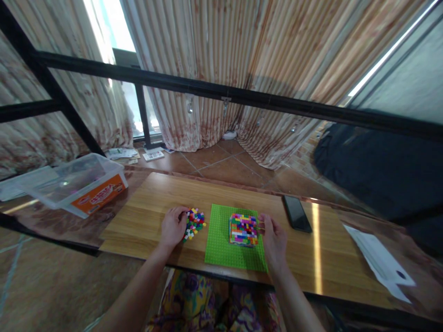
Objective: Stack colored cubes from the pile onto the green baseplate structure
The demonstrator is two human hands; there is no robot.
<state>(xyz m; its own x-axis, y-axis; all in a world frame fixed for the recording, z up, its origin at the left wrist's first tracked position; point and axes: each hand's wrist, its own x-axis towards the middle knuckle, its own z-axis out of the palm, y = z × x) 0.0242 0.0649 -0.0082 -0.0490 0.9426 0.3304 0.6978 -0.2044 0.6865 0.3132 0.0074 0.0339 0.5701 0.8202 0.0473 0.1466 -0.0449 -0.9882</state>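
Observation:
A green baseplate [221, 244] lies on the wooden table [148, 212] in front of me. On its right half stands a square block of many-coloured small bricks [244, 228]. My right hand [273, 237] rests against the block's right side, fingers touching its edge. A loose pile of small coloured bricks [194, 222] lies just left of the plate. My left hand [173, 226] sits at the pile's left edge, fingers curled onto the bricks; whether it holds one is hidden.
A black phone [296, 213] lies right of the plate. White papers [379, 260] sit at the table's right end. A clear plastic box with an orange label [81, 184] stands to the left. Black metal bars [221, 94] cross in front of curtains.

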